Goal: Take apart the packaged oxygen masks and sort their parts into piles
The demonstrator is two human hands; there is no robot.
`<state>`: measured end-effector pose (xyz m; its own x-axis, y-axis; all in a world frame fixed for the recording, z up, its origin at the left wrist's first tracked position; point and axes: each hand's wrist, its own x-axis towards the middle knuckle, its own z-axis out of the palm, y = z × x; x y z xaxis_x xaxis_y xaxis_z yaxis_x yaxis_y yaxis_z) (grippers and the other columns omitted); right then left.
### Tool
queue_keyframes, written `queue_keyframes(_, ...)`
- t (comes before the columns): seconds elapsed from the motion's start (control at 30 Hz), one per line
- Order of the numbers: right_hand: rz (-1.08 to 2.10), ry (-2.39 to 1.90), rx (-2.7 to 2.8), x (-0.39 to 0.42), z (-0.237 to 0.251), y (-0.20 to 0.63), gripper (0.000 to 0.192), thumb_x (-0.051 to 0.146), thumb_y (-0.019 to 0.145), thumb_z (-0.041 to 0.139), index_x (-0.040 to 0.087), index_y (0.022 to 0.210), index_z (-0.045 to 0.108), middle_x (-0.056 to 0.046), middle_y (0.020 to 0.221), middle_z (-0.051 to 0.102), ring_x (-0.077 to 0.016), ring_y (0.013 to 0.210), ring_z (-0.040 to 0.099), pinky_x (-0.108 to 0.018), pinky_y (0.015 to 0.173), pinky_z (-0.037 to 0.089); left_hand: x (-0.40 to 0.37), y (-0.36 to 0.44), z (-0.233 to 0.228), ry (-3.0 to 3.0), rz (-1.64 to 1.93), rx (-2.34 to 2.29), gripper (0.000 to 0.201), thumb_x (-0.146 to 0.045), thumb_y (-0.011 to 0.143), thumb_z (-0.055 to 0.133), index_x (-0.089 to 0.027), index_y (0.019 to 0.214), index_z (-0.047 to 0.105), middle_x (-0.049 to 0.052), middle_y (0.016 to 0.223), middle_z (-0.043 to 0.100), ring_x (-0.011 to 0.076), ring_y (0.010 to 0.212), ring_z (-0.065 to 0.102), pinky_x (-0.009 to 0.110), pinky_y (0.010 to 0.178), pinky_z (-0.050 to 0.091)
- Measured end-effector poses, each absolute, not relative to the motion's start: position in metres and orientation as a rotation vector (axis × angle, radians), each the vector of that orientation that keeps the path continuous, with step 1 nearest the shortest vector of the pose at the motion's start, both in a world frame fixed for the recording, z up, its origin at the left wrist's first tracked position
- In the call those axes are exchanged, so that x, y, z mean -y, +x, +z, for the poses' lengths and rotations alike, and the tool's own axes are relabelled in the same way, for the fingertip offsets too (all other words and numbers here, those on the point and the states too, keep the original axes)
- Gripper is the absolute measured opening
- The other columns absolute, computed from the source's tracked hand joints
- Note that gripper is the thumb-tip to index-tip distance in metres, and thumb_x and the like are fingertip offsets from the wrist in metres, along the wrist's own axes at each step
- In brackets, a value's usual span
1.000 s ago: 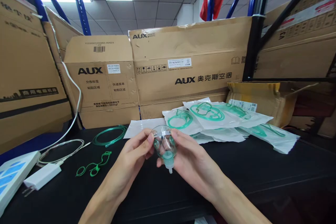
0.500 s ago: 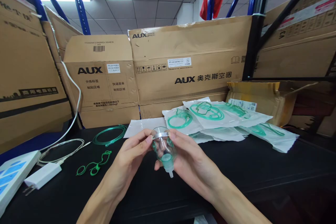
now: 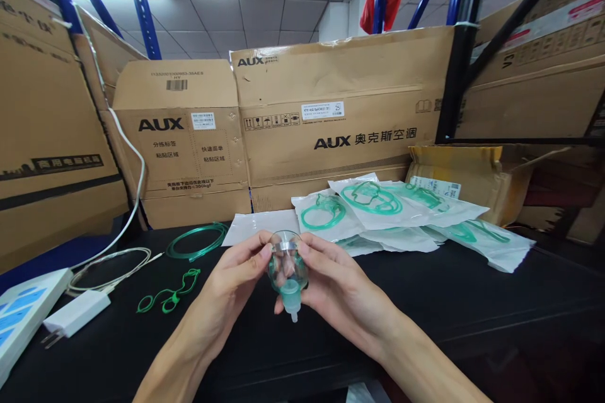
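Observation:
A clear green-tinted breathing mask (image 3: 287, 269) with a thin metal nose strip on its upper rim and a small connector pointing down is held over the black table (image 3: 449, 302). My left hand (image 3: 231, 283) pinches the left end of the strip. My right hand (image 3: 338, 286) pinches the right end and cups the mask from behind. A loose green elastic strap (image 3: 170, 295) lies on the table to the left, and a coil of green tubing (image 3: 197, 242) lies behind it.
Several sealed white pouches (image 3: 387, 214) with green masks are piled at the back right, an empty flat pouch (image 3: 248, 225) lies beside them. A white charger (image 3: 75, 313), its cable and a power strip (image 3: 21, 315) sit at the left. Cardboard AUX boxes (image 3: 331, 113) wall the back.
Both hands have shifted slightly left with the mask, and the mask has turned so its connector points more straight down. The grip on the nose strip stays the same.

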<state>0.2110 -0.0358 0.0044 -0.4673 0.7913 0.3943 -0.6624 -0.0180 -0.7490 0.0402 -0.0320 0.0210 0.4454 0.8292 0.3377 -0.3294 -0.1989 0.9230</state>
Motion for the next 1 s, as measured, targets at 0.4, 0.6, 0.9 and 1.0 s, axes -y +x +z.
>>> queue_keyframes(0.4,1.663,-0.229,1.213,0.0344,0.0043,0.2110,0.020,0.033,0.097,0.068,0.014,0.095,0.070,-0.005,0.086,0.066,-0.0178,0.080,0.064,-0.034,0.069,0.060,0.0280,0.0397,0.0169,1.395,1.091,-0.440,0.021,-0.035,0.097,0.062,-0.016,0.089,0.067,0.003,0.080,0.044,0.0169,0.075,0.045,0.023,0.055,0.053)
queue_keyframes(0.6,1.671,-0.237,1.179,0.0349,0.0023,0.2088,0.021,0.035,0.094,0.072,0.015,0.093,0.070,-0.005,0.085,0.066,-0.0187,0.082,0.064,-0.035,0.070,0.060,0.0294,0.0407,0.0187,1.352,1.100,-0.437,0.019,-0.034,0.095,0.064,-0.016,0.090,0.069,0.003,0.081,0.045,0.0165,0.075,0.046,0.022,0.056,0.051)
queue_keyframes(0.9,1.672,-0.179,1.157,0.0345,-0.0001,0.2049,0.018,0.027,0.099,0.066,0.013,0.089,0.072,-0.004,0.083,0.065,-0.0154,0.083,0.062,-0.032,0.075,0.059,0.0338,0.0424,0.0199,1.307,1.157,-0.400,0.021,-0.035,0.093,0.069,-0.016,0.086,0.066,0.001,0.078,0.049,0.0142,0.072,0.048,0.021,0.063,0.047)
queue_keyframes(1.0,1.646,-0.197,1.170,0.0339,0.0002,0.2051,0.019,0.027,0.099,0.065,0.013,0.088,0.072,-0.004,0.083,0.065,-0.0155,0.082,0.063,-0.032,0.074,0.059,0.0345,0.0431,0.0209,1.315,1.167,-0.398,0.020,-0.034,0.095,0.067,-0.016,0.086,0.066,0.001,0.079,0.050,0.0132,0.072,0.049,0.021,0.068,0.048)
